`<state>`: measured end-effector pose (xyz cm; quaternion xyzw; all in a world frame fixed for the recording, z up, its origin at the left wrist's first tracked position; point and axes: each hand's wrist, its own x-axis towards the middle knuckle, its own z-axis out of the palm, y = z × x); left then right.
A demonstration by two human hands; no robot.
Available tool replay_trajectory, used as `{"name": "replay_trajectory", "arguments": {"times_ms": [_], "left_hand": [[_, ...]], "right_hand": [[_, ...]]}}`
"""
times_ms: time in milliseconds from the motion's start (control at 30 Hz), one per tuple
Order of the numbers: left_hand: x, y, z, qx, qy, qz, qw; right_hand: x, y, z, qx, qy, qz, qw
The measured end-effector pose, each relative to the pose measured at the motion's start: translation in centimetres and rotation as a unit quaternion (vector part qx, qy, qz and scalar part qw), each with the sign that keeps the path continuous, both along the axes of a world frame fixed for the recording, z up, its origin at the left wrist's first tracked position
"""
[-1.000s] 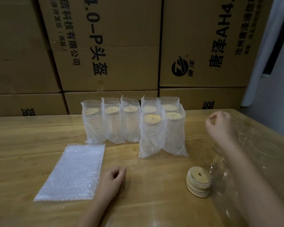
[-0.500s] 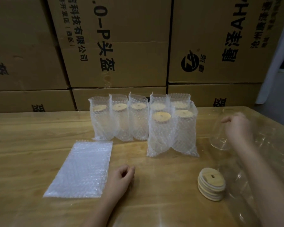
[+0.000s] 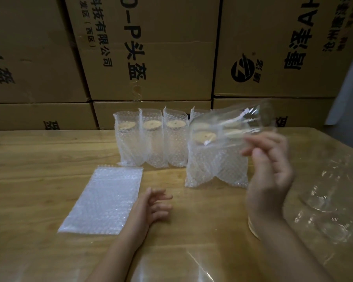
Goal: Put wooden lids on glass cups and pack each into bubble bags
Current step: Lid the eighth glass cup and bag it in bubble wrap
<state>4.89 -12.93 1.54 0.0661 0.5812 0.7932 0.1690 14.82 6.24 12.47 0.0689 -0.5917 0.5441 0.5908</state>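
Note:
My right hand (image 3: 270, 169) holds a clear glass cup (image 3: 232, 127) tilted on its side in the air, in front of the packed cups. Several cups with wooden lids stand in bubble bags (image 3: 151, 139) in a cluster at the table's middle. An empty flat bubble bag (image 3: 104, 200) lies at the left front. My left hand (image 3: 151, 208) rests on the table beside it, fingers loosely apart, holding nothing. The stack of wooden lids (image 3: 253, 228) is mostly hidden behind my right wrist.
More clear glass cups (image 3: 330, 208) lie at the right side of the wooden table (image 3: 39, 169). Stacked cardboard boxes (image 3: 151, 47) form a wall right behind the table. The table's right corner slants off near the white wall.
My right hand has lifted a glass cup from the right-hand pile and swung it left and up, in front of the packed cups. My left hand has opened its fingers.

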Motion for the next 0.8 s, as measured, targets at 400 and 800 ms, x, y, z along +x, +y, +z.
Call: {"name": "replay_trajectory", "arguments": {"times_ms": [400,800], "left_hand": [[-0.4,-0.5,0.1,0.128,-0.024,0.010,0.991],[-0.5,-0.1,-0.7,0.037,0.103,0.144,0.984]], "right_hand": [[-2.1,-5.6,-10.7,0.057,-0.204,0.151,0.966],[-3.5,-4.4,-13.8,0.048,-0.294,0.168,0.940]]}}
